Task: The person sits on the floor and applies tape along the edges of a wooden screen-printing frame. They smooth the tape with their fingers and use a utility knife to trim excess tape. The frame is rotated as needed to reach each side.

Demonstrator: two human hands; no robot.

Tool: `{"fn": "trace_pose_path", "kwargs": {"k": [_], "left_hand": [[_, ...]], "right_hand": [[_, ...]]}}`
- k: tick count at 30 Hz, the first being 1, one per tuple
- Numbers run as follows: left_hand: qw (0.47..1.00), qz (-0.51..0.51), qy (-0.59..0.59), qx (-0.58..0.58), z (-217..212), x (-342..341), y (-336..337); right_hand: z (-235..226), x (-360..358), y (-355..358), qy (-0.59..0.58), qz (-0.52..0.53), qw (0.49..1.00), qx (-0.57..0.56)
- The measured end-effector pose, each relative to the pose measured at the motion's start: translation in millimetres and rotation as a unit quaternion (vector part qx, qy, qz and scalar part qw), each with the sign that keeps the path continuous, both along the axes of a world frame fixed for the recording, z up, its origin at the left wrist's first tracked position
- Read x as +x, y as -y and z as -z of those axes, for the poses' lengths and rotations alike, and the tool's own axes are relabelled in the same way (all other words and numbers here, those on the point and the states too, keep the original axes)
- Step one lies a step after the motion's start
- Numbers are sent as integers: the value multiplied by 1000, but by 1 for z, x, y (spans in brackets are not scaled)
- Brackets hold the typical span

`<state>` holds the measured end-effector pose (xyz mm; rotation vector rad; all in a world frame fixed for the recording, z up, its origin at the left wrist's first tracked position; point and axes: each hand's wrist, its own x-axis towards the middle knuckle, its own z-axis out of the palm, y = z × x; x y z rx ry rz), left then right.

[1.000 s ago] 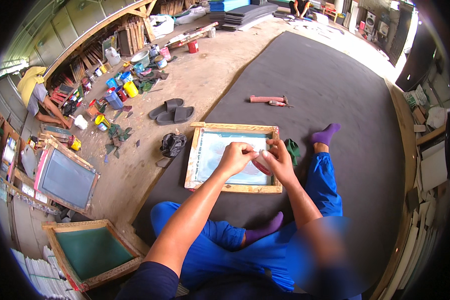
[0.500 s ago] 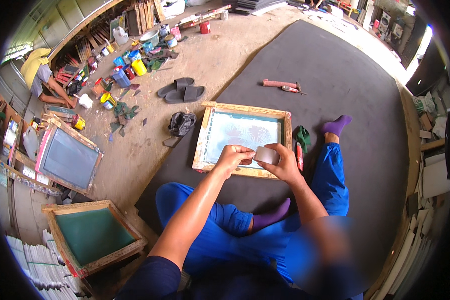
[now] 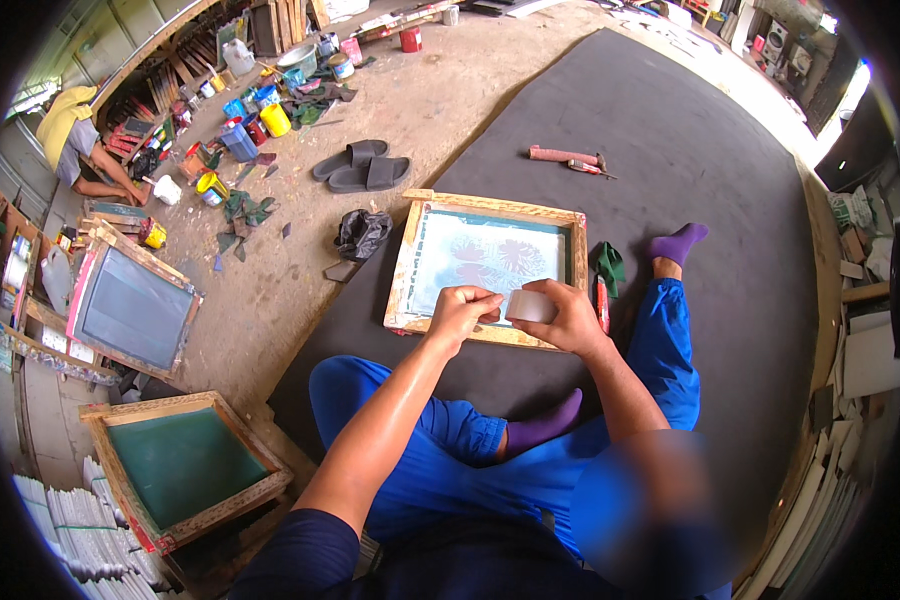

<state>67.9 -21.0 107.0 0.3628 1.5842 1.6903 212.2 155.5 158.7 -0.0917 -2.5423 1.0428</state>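
Observation:
My right hand [image 3: 565, 315] is closed round a wide roll of whitish tape [image 3: 531, 306], held on its side. Beside the roll's left edge, my left hand [image 3: 462, 316] is closed in a pinch; whatever its fingertips grip is too small to make out. Both hands are over the near edge of a wooden-framed printing screen [image 3: 484, 336]. Its mesh [image 3: 490, 262] is pale, with leafy patterns and a green border. The screen lies on a large dark sheet [image 3: 670, 140], between my spread legs in blue trousers.
Right of the screen are a green cloth [image 3: 608, 265] and a red-handled tool [image 3: 602, 305]. A hammer [image 3: 560, 156] and a small red tool [image 3: 588, 169] lie beyond. Black slippers [image 3: 370, 172], a black bag [image 3: 361, 236], paint cans [image 3: 274, 120] and another screen [image 3: 183, 465] are leftward. A crouching person [image 3: 75, 150] is far left.
My right hand and the roll have shifted slightly, and a small gap shows between the roll and my left fingertips. The framed screen looks unmoved on the sheet.

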Motion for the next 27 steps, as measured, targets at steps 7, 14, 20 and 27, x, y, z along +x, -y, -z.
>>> {"fn": "trace_pose_path", "kwargs": {"k": [7, 14, 20, 27], "left_hand": [[998, -34, -16, 42, 16, -5, 23], [991, -132, -14, -12, 39, -68, 83], [990, -109, -17, -87, 54, -107, 152], [979, -47, -57, -190, 110, -98, 134]], "right_hand": [[8, 4, -11, 103, -40, 985, 132], [31, 54, -67, 195, 33, 966, 166], [46, 97, -105, 223, 61, 967, 103], [83, 119, -116, 231, 78, 970, -27]]}}
